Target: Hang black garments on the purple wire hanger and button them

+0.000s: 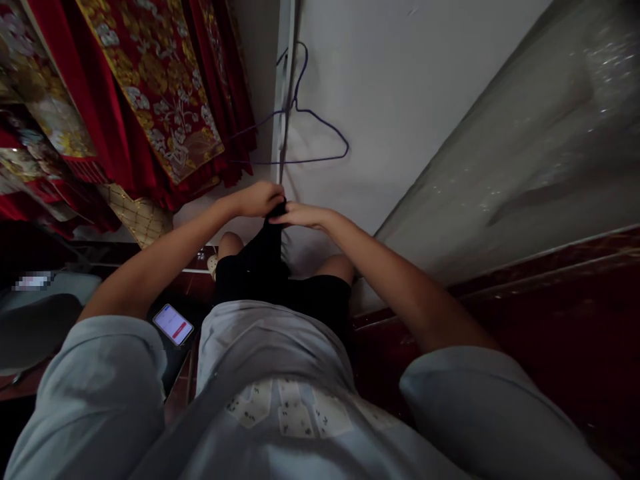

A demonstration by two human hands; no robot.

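Note:
A black cloth garment (271, 235) hangs bunched in front of my lap, against my dark shorts, so its full shape is hard to make out. At its top, my left hand (261, 199) is closed on the gathered fabric. My right hand (303, 216) meets it from the other side, its fingers pinching the same bunched part. Just above both hands, an empty purple wire hanger (320, 160) hangs by a narrow upright metal pole (285, 87).
Red embroidered garments (165, 87) with gold patterns hang at the upper left. A lit phone (173, 325) lies on a dark surface by my left arm. A grey stool (75, 287) stands farther left. Shiny translucent sheeting (525, 153) slants across the right, beside a white wall (390, 73).

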